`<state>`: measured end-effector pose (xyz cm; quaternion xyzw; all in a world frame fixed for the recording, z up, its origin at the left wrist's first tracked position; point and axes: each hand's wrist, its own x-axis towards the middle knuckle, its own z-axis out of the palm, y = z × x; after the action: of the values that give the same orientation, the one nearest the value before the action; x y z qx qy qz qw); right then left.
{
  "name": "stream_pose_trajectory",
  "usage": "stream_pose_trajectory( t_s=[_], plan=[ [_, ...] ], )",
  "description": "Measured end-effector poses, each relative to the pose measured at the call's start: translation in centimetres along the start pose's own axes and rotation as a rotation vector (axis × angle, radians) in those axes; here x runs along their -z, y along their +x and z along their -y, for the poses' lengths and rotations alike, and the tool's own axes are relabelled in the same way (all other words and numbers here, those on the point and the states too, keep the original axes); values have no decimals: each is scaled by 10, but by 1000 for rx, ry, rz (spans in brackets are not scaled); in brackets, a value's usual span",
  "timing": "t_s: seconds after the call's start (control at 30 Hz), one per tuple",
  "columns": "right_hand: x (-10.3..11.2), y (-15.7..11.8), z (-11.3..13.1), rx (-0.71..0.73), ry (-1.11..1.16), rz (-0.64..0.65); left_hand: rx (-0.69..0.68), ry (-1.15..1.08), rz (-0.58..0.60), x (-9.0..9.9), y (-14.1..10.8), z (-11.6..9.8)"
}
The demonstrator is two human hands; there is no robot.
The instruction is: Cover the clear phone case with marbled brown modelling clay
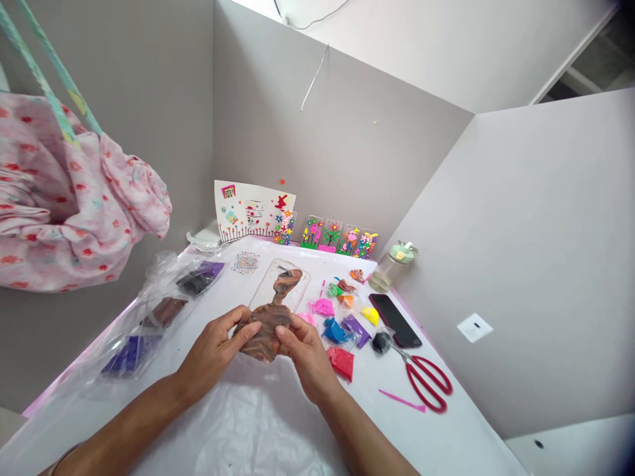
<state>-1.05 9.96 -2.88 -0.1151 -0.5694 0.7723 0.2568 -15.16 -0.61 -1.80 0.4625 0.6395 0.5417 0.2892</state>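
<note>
Above the table's middle, a clear phone case is tilted toward me. Brown marbled clay spreads over its lower part, and a narrow neck joins it to a rounded lump nearer the top. My left hand grips the left lower side, thumb pressed on the clay. On the other side, my right hand pinches the edge, its thumb also on the clay. The fingers behind are mostly hidden. Right of my hands lie packets of soft clay: red, blue, purple and pink.
Red-handled scissors, a pink plastic tool, a black phone and a bottle lie or stand at right. Plastic-wrapped dark clay packets are at left. Rhinestones and several decorated cases are farther back. A floral cloth bag hangs left.
</note>
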Motion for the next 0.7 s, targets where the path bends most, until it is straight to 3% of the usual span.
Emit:
stream_pose_trajectory(
  t_s=[0.17, 0.5, 0.7],
  plan=[
    [1, 0, 0, 0, 4, 0, 10, -117, 31, -1, 0, 0],
    [2, 2, -1, 0, 9, -30, -11, -65, -17, 1, 0, -2],
    [0, 0, 1, 8, 9, -43, 21, -191, 54, 1, 3, -5]
  ],
)
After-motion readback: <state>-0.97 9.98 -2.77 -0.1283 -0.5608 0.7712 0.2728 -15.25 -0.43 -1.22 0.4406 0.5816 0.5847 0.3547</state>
